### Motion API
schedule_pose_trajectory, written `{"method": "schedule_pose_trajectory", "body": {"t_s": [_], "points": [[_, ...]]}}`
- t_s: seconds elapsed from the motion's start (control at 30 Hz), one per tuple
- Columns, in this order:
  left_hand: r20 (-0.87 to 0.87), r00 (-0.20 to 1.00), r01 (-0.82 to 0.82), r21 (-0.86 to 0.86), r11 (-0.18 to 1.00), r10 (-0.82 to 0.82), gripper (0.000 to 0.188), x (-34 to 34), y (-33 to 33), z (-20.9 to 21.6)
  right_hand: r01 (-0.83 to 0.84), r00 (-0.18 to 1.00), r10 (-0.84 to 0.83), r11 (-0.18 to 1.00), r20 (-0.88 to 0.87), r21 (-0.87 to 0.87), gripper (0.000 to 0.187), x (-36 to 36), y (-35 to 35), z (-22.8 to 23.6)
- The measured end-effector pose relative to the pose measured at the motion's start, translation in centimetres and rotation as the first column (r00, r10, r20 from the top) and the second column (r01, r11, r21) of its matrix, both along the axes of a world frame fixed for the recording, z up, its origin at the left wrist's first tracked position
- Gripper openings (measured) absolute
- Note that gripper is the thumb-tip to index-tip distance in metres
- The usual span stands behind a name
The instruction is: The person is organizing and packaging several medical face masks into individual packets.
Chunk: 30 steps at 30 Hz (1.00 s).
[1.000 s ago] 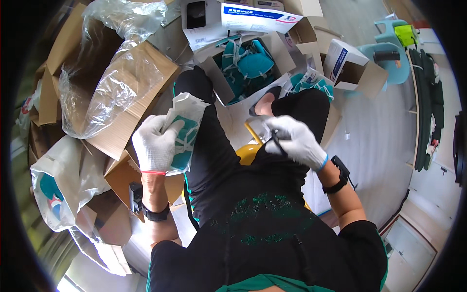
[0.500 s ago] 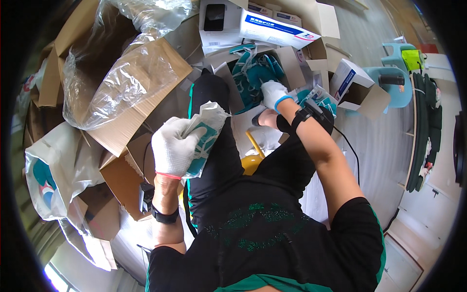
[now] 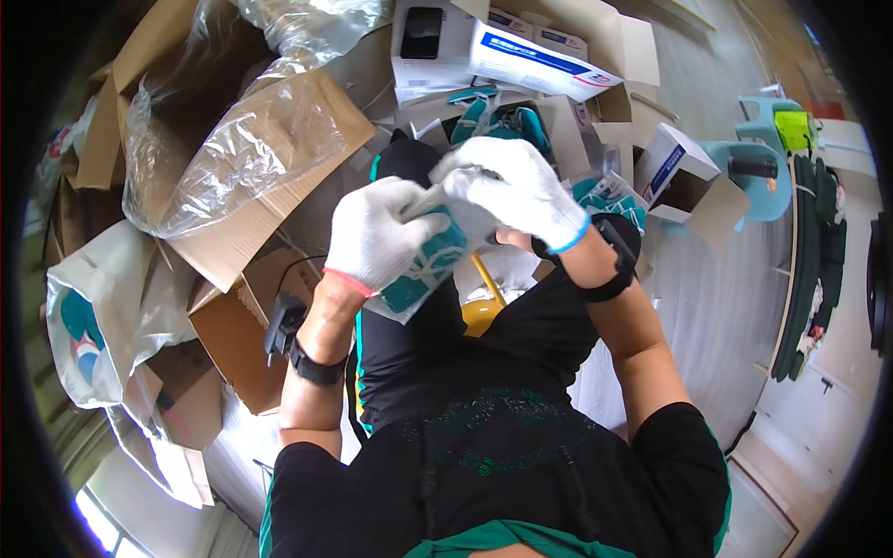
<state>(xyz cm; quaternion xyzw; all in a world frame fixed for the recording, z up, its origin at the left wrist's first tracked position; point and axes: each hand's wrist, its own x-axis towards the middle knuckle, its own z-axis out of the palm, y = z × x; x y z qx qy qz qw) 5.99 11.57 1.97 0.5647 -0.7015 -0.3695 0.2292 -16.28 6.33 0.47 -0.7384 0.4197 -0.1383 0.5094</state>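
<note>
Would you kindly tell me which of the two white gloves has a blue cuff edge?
The one on the right hand; its edge is blue, whereas the left hand, holding the teal-and-clear packet, wears the one edged in pinkish red.

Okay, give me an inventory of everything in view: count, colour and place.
packet: 1, clear with teal contents, centre
masks: several, teal, in the open carton ahead
teal packets: several, teal and white, right of that carton
phone: 1, black, on a white box, top centre
blue-striped cartons: 2, white, top centre and upper right
cardboard cartons: at least 2, brown, left
plastic sheeting: count unclear, clear, upper left
bag: 1, white, far left
plastic chair: count unclear, light blue, right
wrist straps: 2, black, one per wrist
left hand: 1, gloved white with red trim, gripping the packet
right hand: 1, gloved white with blue trim, at the packet's top
legs: 2, black-trousered, centre
</note>
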Motion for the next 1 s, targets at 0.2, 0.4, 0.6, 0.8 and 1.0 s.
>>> {"method": "schedule_pose_trajectory", "body": {"t_s": [0.2, 0.4, 0.6, 0.8, 1.0], "points": [[0.040, 0.958, 0.268, 0.233, 0.935, -0.284, 0.038, -4.5, -4.3, -3.0, 0.039, 0.999, -0.029, 0.870, 0.027, -0.492, 0.032, -4.7, 2.7, -5.8], [0.321, 0.884, 0.425, -0.248, 0.871, -0.340, 0.027, -10.0, -3.9, -6.2, 0.652, 0.723, -0.669, 0.743, -0.172, -0.152, 0.025, -4.5, 1.1, -4.8], [0.220, 0.908, 0.419, -0.511, 0.750, -0.357, 0.015, -12.7, -2.6, -7.5, 0.863, 0.427, -0.904, 0.406, -0.007, 0.300, 0.023, -6.4, -0.3, -7.6], [0.005, 0.939, 0.260, -0.663, 0.702, -0.343, 0.005, -13.2, -2.3, -7.7, 0.630, -0.046, -0.968, 0.165, 0.248, 0.759, 0.021, -7.3, -0.6, -10.6], [-0.037, 0.999, 0.005, -0.279, 0.960, -0.016, 0.032, -10.0, -3.8, -7.2, 0.707, 0.220, -0.700, 0.594, 0.679, 0.384, 0.018, -6.5, 3.6, -4.7]]}}
